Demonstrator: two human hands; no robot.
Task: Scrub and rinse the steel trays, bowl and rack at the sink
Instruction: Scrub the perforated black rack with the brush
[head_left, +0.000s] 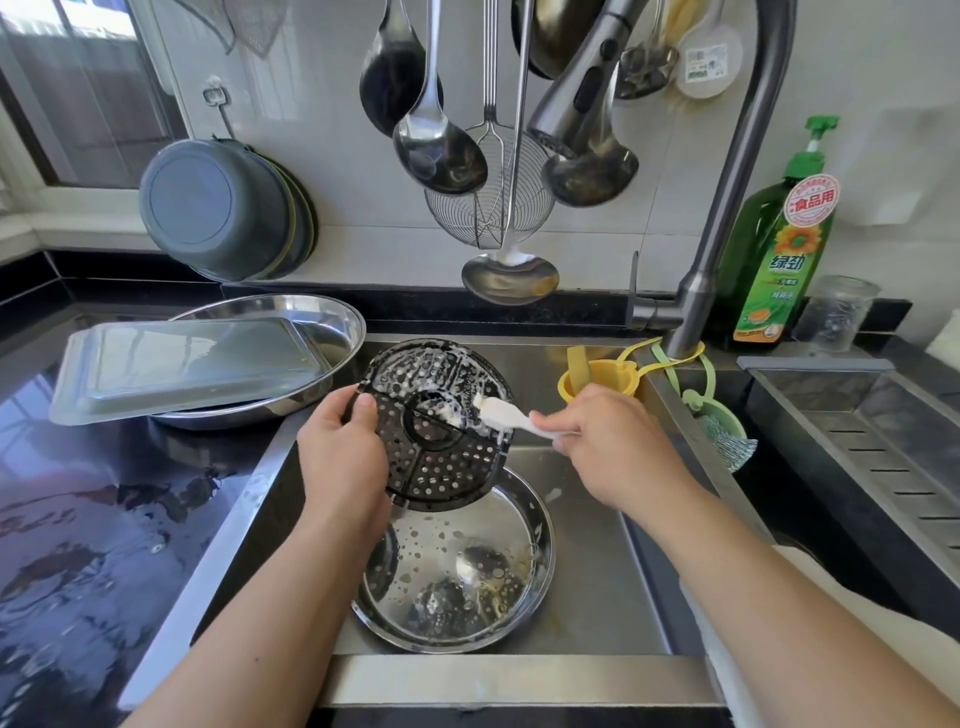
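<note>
left hand (340, 457) gripping black perforated round rack (434, 423) tilted over sink (582, 613), right hand (605, 441) holding white brush (506, 415) on soapy rack surface, round steel tray (452, 566) in basin below, rectangular tray (182, 364) upside down on steel bowl (332, 332) on wet counter (104, 519), green soap bottle (774, 260) by faucet (727, 182)

The perforated rack (435, 423) is held tilted over the sink (597, 561), above a round tray (457, 566) lying in it. Left of the sink, on the worktop (104, 493), a rectangular tray (182, 366) lies upturned on a round bowl (332, 332). Behind the sink's right corner stands the tap (727, 208), a detergent bottle (779, 244) beside it.
</note>
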